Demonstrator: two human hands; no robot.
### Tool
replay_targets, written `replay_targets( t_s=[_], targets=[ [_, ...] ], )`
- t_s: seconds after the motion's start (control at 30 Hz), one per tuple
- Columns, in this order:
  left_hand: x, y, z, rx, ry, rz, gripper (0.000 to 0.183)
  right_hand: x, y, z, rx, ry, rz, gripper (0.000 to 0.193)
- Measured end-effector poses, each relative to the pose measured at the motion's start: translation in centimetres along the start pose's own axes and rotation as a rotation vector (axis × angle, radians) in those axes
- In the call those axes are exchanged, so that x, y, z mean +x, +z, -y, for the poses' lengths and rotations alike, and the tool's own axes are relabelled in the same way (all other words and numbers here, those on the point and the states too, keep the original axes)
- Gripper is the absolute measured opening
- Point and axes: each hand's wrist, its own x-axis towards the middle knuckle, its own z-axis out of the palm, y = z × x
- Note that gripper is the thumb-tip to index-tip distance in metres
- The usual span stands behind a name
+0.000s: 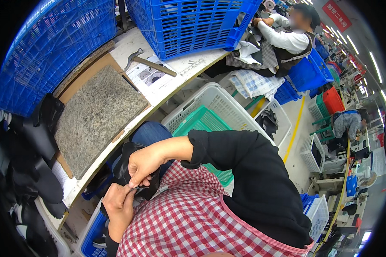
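Close to my lap, a black leather-like piece [125,162] lies folded around my fingers. My right hand [146,163], coming from a black sleeve, pinches its edge with thumb and fingers. Just below it and to the left, my left hand [117,205] is closed on the same piece, its fingertips meeting those of the right hand. The small part between the fingertips is mostly hidden. Beneath my arms is a red-and-white checked apron [176,214].
A rough stone slab [101,115], a hammer [152,64] and a printed sheet [146,78] lie on the white bench. Blue crates [193,30] stand behind; black pieces [34,158] pile up left. A white basket [214,92] holds a green basket [201,122]. A co-worker [283,38] sits beyond.
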Motion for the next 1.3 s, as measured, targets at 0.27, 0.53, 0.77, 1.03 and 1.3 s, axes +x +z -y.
replay_targets(
  t_s=[0.27,0.53,0.77,1.03,1.3],
  targets=[
    [-0.2,0.3,0.2,0.058,-0.009,0.032,0.021,1.4,0.7,-2.0,0.204,-0.054,0.065,0.021],
    [-1.5,-1.0,2.6,0.049,0.359,0.143,0.025,1.2,3.9,-4.8,0.903,-0.22,-0.041,0.026],
    [-1.6,-1.6,1.9,-0.124,0.005,0.292,0.031,0.7,3.8,-7.2,1.242,-0.065,-0.026,0.035],
    [-0.8,-1.9,1.3,-0.121,-0.048,0.32,0.027,0.9,2.8,-6.6,1.094,-0.115,-0.127,0.03],
    [-2.0,-2.8,2.2,-0.219,0.118,0.441,0.02,2.1,3.6,-12.1,1.65,-0.048,-0.325,0.02]
  ],
)
